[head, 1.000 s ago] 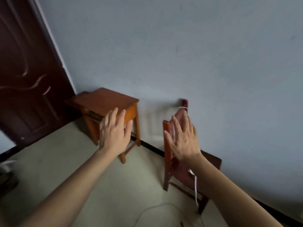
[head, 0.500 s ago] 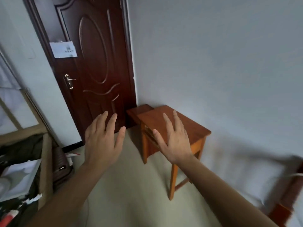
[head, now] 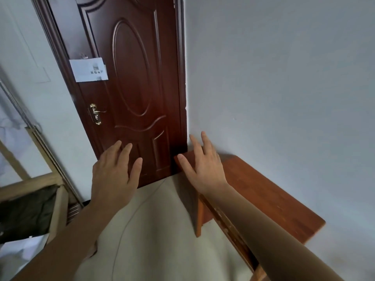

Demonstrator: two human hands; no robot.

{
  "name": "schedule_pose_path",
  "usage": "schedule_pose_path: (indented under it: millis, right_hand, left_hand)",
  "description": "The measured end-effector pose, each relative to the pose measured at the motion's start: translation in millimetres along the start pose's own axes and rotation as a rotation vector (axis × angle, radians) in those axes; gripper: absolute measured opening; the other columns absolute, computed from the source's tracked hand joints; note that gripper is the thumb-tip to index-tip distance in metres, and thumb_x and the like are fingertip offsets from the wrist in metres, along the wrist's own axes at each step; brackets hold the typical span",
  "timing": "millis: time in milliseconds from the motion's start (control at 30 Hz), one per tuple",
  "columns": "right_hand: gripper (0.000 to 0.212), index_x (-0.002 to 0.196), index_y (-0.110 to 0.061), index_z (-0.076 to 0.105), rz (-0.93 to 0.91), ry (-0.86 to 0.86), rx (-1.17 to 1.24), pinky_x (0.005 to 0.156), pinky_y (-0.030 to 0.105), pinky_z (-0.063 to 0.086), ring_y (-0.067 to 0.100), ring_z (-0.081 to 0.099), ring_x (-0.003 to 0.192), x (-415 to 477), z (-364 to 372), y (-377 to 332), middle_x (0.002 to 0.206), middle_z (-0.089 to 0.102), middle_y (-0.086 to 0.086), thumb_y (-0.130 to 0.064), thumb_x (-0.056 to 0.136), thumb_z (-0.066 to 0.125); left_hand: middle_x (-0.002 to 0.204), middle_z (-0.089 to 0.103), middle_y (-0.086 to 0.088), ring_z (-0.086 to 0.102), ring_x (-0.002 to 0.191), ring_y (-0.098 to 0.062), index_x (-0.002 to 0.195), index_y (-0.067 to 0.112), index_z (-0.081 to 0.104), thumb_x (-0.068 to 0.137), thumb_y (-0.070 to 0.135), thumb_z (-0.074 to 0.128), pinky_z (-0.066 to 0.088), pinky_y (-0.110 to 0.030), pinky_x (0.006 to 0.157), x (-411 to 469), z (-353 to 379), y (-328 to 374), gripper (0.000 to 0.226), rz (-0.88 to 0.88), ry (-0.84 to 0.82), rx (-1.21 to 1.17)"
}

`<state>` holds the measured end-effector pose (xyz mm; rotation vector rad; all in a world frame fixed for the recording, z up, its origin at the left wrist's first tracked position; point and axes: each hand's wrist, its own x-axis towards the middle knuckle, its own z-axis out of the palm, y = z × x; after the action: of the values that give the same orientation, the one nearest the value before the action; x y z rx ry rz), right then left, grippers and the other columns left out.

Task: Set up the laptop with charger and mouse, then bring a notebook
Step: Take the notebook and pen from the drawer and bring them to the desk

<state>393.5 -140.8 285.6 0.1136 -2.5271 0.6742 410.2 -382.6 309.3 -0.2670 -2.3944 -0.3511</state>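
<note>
My left hand (head: 114, 173) and my right hand (head: 203, 165) are both stretched out in front of me, palms down, fingers spread, holding nothing. No laptop, charger, mouse or notebook shows in this view. A thin white cable (head: 129, 218) runs across the pale floor below my left hand. My right hand hovers over the near corner of a small orange-brown wooden table (head: 263, 191) that stands against the wall.
A dark red-brown door (head: 138, 88) with a brass handle (head: 95, 114) and a white paper note (head: 88, 69) is straight ahead, closed. A pale wooden frame (head: 54, 209) holding dark fabric stands at the left. A bare grey wall fills the right.
The view has swung left, from a red chair and the wall to the door. The wooden table has slid to the right side. Both hands stay open and raised.
</note>
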Motion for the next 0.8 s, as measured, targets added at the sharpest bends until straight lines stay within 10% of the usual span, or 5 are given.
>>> schedule_pose_path:
  millis: [467, 800]
  right_hand:
    - [0.075, 0.156, -0.034, 0.012, 0.140, -0.134, -0.183, 0.119, 0.051, 0.017, 0.032, 0.006, 0.152, 264.9, 202.8, 24.2, 0.166, -0.001, 0.010, -0.074, 0.092, 0.016]
    - [0.071, 0.158, -0.028, 0.011, 0.462, -0.159, -0.355, 0.121, 0.048, 0.013, 0.034, 0.005, 0.152, 364.7, 271.6, 121.3, 0.166, -0.001, 0.015, -0.062, 0.098, 0.029]
  left_hand:
    - [0.153, 0.036, -0.022, 0.039, 0.136, -0.039, 0.146, 0.020, 0.045, 0.095, 0.057, 0.029, 0.040, -0.057, 0.102, 241.3, 205.3, -180.3, 0.065, 0.069, -0.224, -0.044]
    - [0.159, 0.027, -0.016, 0.031, 0.142, -0.034, 0.152, 0.023, 0.034, 0.099, 0.055, 0.035, 0.034, -0.052, 0.107, 392.5, 396.8, -187.1, 0.062, 0.239, -0.450, -0.129]
